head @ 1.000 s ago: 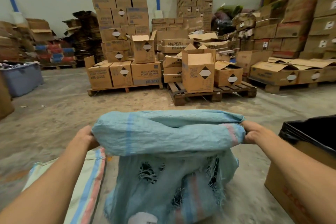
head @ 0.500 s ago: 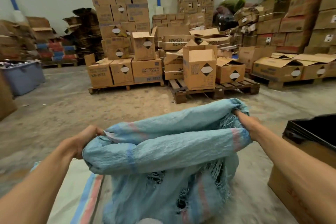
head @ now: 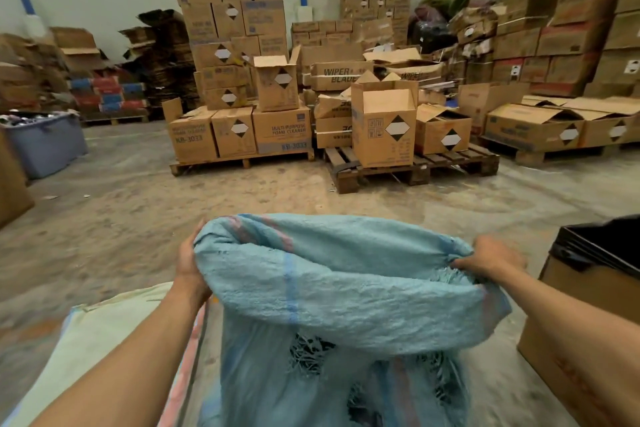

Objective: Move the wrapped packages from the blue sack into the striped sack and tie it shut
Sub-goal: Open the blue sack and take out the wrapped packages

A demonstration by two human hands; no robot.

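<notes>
blue sack (head: pixel 346 291) hangs in front of us over the floor (head: pixel 138 218), mouth rolled over into a thick soft cuff. our left hand (head: pixel 188 267) grips the cuff's left end, fingers curled behind the fabric; our right hand (head: pixel 491 258) pinches the bunched, frayed right end. both grips are holding sack cloth, nothing else.

handling, as we judge it: woven plastic, limp, light by itself, no stiffness to keep the mouth open. fabric is torn below the cuff, with ragged holes and loose threads, so a hard pull there could rip further. best hold is the rolled cuff, where the layers are doubled. packages are not visible from here; we cannot tell how many remain inside.

striped sack (head: pixel 114 333) lies flat on the floor at lower left, just beside the blue one, mouth not seen open.

around: a box (head: pixel 571 322) lined with black plastic stands close on the right, crowding that elbow. pallets (head: pixel 412 166) of cartons stand well apart ahead; a grey tub (head: pixel 45 146) sits far left.
</notes>
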